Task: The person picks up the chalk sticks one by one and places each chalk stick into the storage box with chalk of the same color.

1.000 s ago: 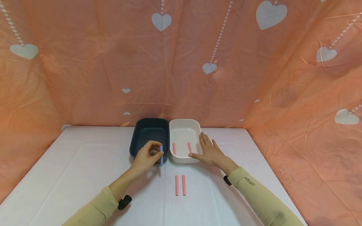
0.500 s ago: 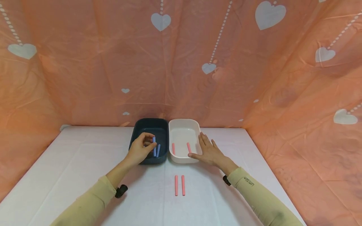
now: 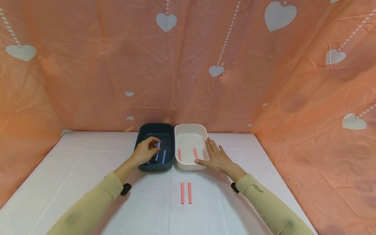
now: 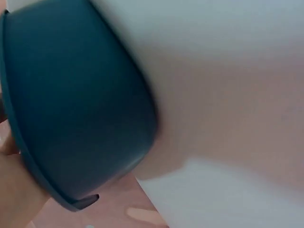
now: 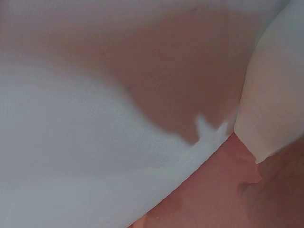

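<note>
In the head view my left hand (image 3: 144, 151) reaches over the dark blue tub (image 3: 141, 167) and pinches a blue chalk stick (image 3: 157, 152), held roughly upright between thumb and fingertips. Another blue chalk stick (image 3: 164, 157) leans inside that tub, and the end of one more (image 3: 148, 162) shows beneath the hand. My right hand (image 3: 218, 159) lies with extended fingers along the right rim of the white tub (image 3: 191, 166), its thumb over the near edge. Two pink chalk sticks (image 3: 195, 153) stand in the white tub. The left wrist view mostly holds the dark tub's outer wall (image 4: 76, 95).
Two pink chalk sticks (image 3: 182, 193) lie side by side on the white tablecloth (image 3: 88, 169), nearer than the tubs. The tubs stand against each other near the table's back edge. An orange curtain (image 3: 188, 81) with pale hearts rises behind and at both sides.
My left hand has carried the blue chalk stick left and away from me, from the tub's near right corner to over its inside. The right hand has stayed put.
</note>
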Available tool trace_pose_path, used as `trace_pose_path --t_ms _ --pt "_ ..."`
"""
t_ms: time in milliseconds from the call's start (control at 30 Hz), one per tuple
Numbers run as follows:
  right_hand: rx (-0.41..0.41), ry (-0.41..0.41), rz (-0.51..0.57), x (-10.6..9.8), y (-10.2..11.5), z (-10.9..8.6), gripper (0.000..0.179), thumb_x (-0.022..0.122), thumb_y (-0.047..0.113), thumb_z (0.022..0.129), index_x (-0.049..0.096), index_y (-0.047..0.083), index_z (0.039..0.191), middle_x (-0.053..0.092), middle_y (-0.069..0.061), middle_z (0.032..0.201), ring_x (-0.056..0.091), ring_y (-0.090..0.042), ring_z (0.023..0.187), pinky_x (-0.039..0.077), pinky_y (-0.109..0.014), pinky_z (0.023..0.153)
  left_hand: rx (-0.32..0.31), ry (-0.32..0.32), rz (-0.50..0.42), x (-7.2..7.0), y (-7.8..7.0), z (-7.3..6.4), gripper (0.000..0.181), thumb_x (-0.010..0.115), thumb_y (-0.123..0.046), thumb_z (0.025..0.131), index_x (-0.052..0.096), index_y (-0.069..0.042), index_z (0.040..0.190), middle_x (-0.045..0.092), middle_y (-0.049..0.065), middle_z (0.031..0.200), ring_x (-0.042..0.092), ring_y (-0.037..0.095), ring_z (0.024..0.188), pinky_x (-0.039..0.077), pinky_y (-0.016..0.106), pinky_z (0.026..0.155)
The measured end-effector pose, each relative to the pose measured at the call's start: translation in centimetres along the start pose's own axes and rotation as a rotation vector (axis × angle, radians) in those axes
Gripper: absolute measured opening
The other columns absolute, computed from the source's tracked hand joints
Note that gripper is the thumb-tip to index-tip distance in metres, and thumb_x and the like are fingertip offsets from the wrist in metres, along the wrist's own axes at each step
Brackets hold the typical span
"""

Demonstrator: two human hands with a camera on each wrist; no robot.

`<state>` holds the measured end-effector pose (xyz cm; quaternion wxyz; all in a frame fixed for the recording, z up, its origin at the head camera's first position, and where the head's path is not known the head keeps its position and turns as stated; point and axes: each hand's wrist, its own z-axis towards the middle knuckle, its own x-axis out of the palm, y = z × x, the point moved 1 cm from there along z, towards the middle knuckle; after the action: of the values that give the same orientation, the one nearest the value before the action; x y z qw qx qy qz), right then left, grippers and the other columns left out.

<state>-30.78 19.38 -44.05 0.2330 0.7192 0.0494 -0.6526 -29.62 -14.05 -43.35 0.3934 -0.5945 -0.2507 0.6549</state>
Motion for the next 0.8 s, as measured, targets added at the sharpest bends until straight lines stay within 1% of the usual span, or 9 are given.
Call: trace_pose_path --t_ms 100,300,433,533,600,800 --pt "0.0 0.003 -0.001 0.0 0.0 0.1 0.114 0.053 0.077 0.093 0.008 0.001 0.165 0.003 -0.014 0.174 0.003 -0.03 0.161 0.004 -0.055 0.127 -0.009 0.044 0.025 0.2 0.4 0.7 0.031 0.066 -0.007 0.1 0.062 0.0 0.13 0.068 0.017 0.109 0.069 0.02 0.082 0.057 0.034 0.073" --pt "-0.006 0.002 -0.015 0.0 -0.1 0.1 0.114 0.052 0.077 0.093 0.008 0.0 0.165 0.002 -0.014 0.174 0.004 -0.031 0.161 0.006 -0.055 0.127 -0.054 0.11 0.019 0.7 1.0 1.7 0.03 0.065 -0.004 0.099 0.064 0.002 0.129 0.067 0.015 0.104 0.067 0.019 0.08 0.055 0.031 0.069" --pt "-0.006 0.008 -0.019 0.0 -0.2 0.1 0.115 0.05 0.079 0.093 0.006 0.001 0.165 0.001 -0.013 0.174 0.003 -0.029 0.161 0.005 -0.055 0.127 -0.087 0.133 0.017 1.0 1.3 2.1 0.03 0.066 -0.002 0.098 0.065 0.003 0.128 0.067 0.013 0.1 0.068 0.018 0.077 0.057 0.031 0.069" --pt "-0.003 0.02 -0.024 0.0 -0.3 0.2 0.115 0.049 0.08 0.092 0.005 0.002 0.165 -0.001 -0.011 0.174 0.002 -0.028 0.161 0.005 -0.053 0.127 -0.113 0.151 -0.009 1.1 1.5 2.3 0.03 0.067 -0.001 0.098 0.064 0.005 0.127 0.065 0.013 0.098 0.07 0.019 0.077 0.059 0.033 0.071" --pt "-0.003 0.022 -0.022 0.0 -0.3 0.2 0.115 0.049 0.08 0.093 0.005 0.002 0.165 -0.001 -0.011 0.174 0.001 -0.027 0.161 0.004 -0.053 0.128 -0.119 0.161 -0.019 1.2 1.6 2.4 0.03 0.067 0.0 0.097 0.064 0.006 0.127 0.063 0.013 0.096 0.07 0.019 0.077 0.06 0.034 0.072" --pt "-0.009 0.015 -0.016 -0.1 -0.3 0.2 0.115 0.05 0.079 0.093 0.006 0.001 0.165 0.001 -0.013 0.174 0.003 -0.029 0.161 0.006 -0.055 0.127 -0.134 0.166 -0.022 1.3 1.6 2.4 0.029 0.068 0.002 0.096 0.064 0.008 0.125 0.062 0.014 0.096 0.069 0.02 0.079 0.06 0.034 0.073"
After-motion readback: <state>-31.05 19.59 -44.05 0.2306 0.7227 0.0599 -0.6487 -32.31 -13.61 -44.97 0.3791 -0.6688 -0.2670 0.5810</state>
